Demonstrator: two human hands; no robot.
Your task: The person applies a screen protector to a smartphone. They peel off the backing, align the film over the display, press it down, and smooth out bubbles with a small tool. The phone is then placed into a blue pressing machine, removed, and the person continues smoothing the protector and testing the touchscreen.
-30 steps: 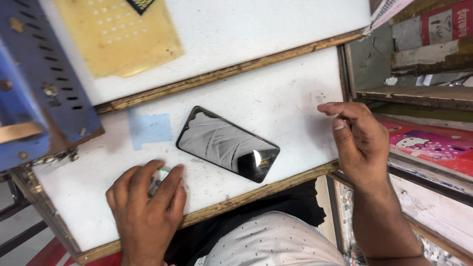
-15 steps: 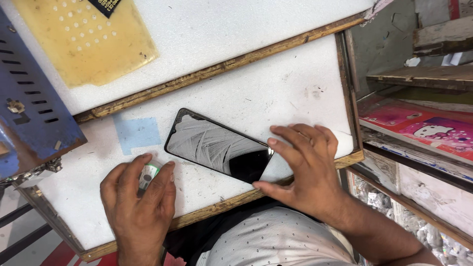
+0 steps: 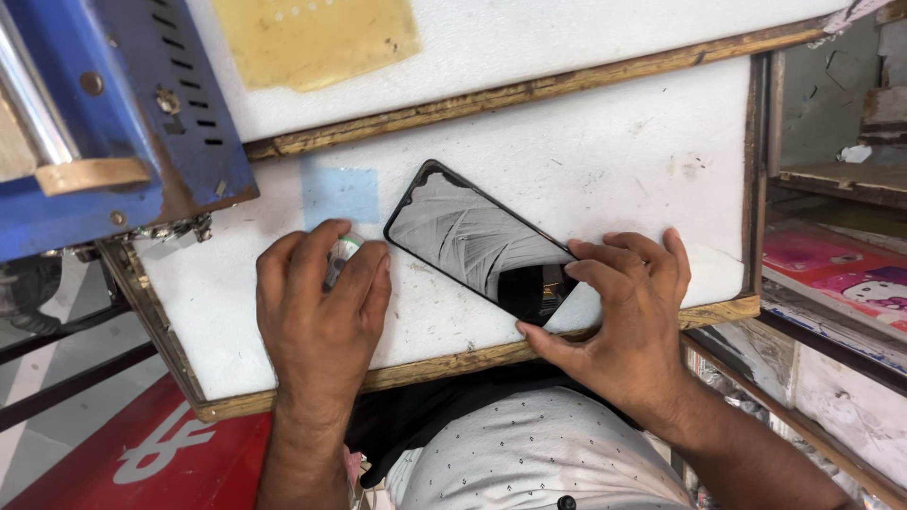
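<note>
A black phone screen (image 3: 472,241) smeared with streaks lies diagonally on the white foam worktop (image 3: 605,161). My right hand (image 3: 624,312) rests on its lower right corner, fingertips pinching the edge there. To the left of the phone, my left hand (image 3: 316,302) lies flat on the worktop over a small white and green object (image 3: 346,247), which is mostly hidden under the fingers.
A blue metal machine (image 3: 104,113) stands at the upper left. A pale blue patch (image 3: 340,195) sits on the worktop, a yellow sheet (image 3: 312,38) on the far panel. Wooden strips (image 3: 453,364) edge the worktop. Shelves with coloured packets (image 3: 841,274) are at the right.
My right hand came in from the right side onto the phone's lower right corner and now grips that edge. My left hand stayed over the small object.
</note>
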